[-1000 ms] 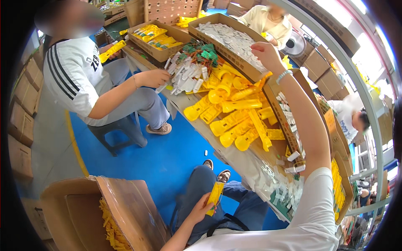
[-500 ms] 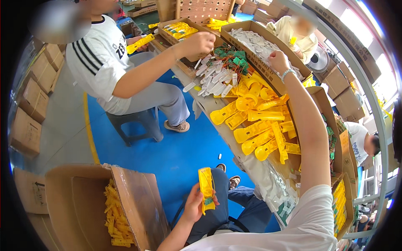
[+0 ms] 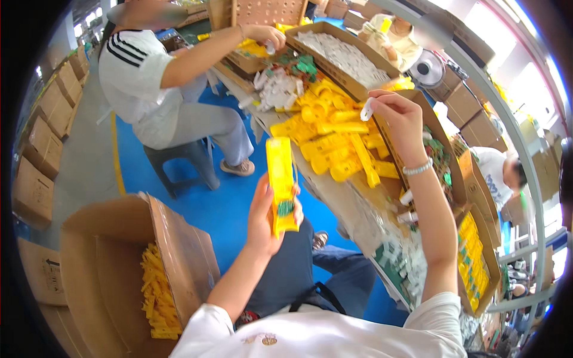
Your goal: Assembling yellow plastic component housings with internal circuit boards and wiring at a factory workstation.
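Note:
Upright in my left hand [image 3: 261,218] is a yellow plastic housing [image 3: 279,173], its hollow side facing me and a small green circuit board [image 3: 285,207] in its lower end. My fingers wrap round its lower half. Over at the right, my right hand [image 3: 401,122] pinches a small white plastic piece [image 3: 366,110] between thumb and fingertips, above the table's edge of the long carton. Below and left of that hand lies a heap of yellow housings [image 3: 334,143] on the table. White pieces [image 3: 279,86] and green boards with wires [image 3: 305,65] are piled beyond it.
A long carton [image 3: 352,80] of white pieces stands behind the heap. At lower left an open carton [image 3: 101,268] holds yellow parts. A box of yellow housings [image 3: 474,262] stands at right. A co-worker [image 3: 143,77] sits on a stool [image 3: 182,164] across at left.
My right hand has come back from the long carton with a white piece in its fingers. My left hand has raised the yellow housing. The co-worker's outstretched hand has lowered slightly.

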A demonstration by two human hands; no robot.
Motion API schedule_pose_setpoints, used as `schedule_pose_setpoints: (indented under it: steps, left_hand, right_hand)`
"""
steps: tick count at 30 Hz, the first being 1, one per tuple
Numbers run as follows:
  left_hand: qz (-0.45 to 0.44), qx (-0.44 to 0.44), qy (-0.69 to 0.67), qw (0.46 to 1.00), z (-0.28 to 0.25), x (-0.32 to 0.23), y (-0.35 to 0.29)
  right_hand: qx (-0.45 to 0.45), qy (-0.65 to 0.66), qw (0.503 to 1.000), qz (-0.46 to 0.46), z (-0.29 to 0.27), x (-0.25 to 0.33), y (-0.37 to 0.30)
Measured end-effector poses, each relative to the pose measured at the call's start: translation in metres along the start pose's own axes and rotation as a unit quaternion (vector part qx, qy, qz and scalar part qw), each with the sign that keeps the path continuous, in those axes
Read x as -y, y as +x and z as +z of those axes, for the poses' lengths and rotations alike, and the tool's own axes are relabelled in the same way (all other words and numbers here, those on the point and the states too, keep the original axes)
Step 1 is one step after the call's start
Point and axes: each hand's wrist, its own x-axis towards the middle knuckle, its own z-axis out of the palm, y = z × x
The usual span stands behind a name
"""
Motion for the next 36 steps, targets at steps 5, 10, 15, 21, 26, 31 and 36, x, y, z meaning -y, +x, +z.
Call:
schedule_pose_setpoints:
  steps: [5, 10, 15, 21, 26, 31, 36]
  left_hand:
    - [-0.026, 0.049, -0.01, 0.998, 0.064, 0.019, 0.01]
    - [-0.058, 0.067, 0.041, 0.995, 0.095, 0.041, -0.004]
    - [-0.069, 0.052, 0.084, 0.993, 0.116, 0.066, -0.028]
    - [-0.065, 0.056, 0.203, 0.975, 0.126, 0.078, -0.045]
    - [-0.091, 0.052, 0.231, 0.967, 0.128, 0.094, -0.044]
    - [-0.109, 0.077, 0.259, 0.957, 0.126, 0.111, -0.038]
    - [-0.058, 0.059, 0.334, 0.939, 0.124, 0.125, -0.031]
  right_hand:
    - [-0.075, 0.069, 0.994, 0.026, 0.009, 0.061, -0.125]
    - [-0.089, 0.149, 0.985, 0.02, 0.022, 0.074, -0.21]
    - [-0.128, 0.187, 0.973, 0.033, 0.028, 0.081, -0.252]
    - [-0.142, 0.214, 0.966, 0.02, 0.024, 0.078, -0.269]
    - [-0.186, 0.196, 0.962, 0.02, 0.016, 0.065, -0.279]
    - [-0.22, 0.196, 0.955, 0.008, 0.008, 0.057, -0.283]
    - [-0.229, 0.109, 0.967, 0.028, 0.0, 0.051, -0.278]
